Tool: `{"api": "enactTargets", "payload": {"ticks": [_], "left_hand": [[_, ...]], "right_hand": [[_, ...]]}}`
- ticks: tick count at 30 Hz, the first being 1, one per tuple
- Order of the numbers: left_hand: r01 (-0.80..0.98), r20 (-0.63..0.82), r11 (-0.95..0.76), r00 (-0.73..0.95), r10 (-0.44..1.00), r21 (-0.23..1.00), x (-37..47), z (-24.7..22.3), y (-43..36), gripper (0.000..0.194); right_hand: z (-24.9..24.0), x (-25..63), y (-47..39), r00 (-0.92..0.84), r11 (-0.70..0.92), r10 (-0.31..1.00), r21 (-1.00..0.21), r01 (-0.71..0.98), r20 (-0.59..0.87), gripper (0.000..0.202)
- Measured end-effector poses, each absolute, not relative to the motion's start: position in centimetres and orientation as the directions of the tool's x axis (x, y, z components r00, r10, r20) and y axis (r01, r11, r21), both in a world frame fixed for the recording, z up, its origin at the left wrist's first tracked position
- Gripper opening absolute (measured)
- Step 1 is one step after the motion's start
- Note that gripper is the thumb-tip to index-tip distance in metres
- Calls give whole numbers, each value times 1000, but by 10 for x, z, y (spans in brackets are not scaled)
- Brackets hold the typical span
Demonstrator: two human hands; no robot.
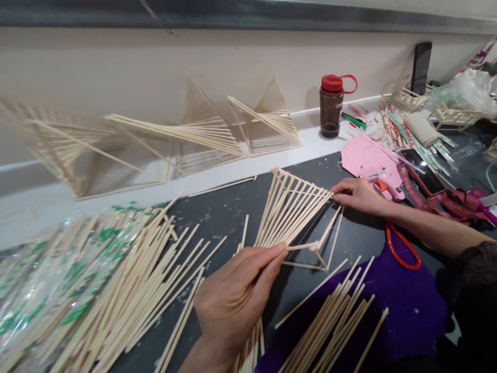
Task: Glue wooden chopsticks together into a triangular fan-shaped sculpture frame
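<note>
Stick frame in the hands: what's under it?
Dark tabletop shows through gaps in the frame. The left hand hides part of it and whatever lies under that part.

Bottle (331,114), brown, red-lidded: beyond the right hand (357,197). Pink sheet (363,155), flat, just past that hand; dark phone (426,173) and printed ribbon (446,206), to its right. Second phone (421,70), upright, farther back and right of the hand.
</note>
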State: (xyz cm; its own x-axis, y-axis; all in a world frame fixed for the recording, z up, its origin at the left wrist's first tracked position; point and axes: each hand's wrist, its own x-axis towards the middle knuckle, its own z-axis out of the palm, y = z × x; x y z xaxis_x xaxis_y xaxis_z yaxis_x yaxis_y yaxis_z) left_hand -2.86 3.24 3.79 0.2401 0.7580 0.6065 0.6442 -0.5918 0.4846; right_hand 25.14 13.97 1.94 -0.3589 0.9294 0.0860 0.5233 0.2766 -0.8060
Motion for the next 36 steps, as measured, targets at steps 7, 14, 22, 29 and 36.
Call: {"api": "enactTargets", "payload": {"ticks": [7,14,22,29,36], "left_hand": [[643,592,-596,264,762,481,-27,44,32,14],[636,598,-600,258,759,486,-24,48,34,15],[642,627,-635,294,721,429,-23,50,33,14],[624,630,-648,302,715,437,-22,51,31,15],[620,590,-610,276,759,494,-19,56,28,14]], "right_hand": [[16,252,141,-389,290,914,-858,424,116,26],[18,251,141,-361,199,932,-890,411,42,26],[16,251,142,-345,167,939,-897,410,17,25],[16,253,141,-354,185,935,-890,416,28,25],[17,254,140,-356,212,933,-877,431,50,24]]}}
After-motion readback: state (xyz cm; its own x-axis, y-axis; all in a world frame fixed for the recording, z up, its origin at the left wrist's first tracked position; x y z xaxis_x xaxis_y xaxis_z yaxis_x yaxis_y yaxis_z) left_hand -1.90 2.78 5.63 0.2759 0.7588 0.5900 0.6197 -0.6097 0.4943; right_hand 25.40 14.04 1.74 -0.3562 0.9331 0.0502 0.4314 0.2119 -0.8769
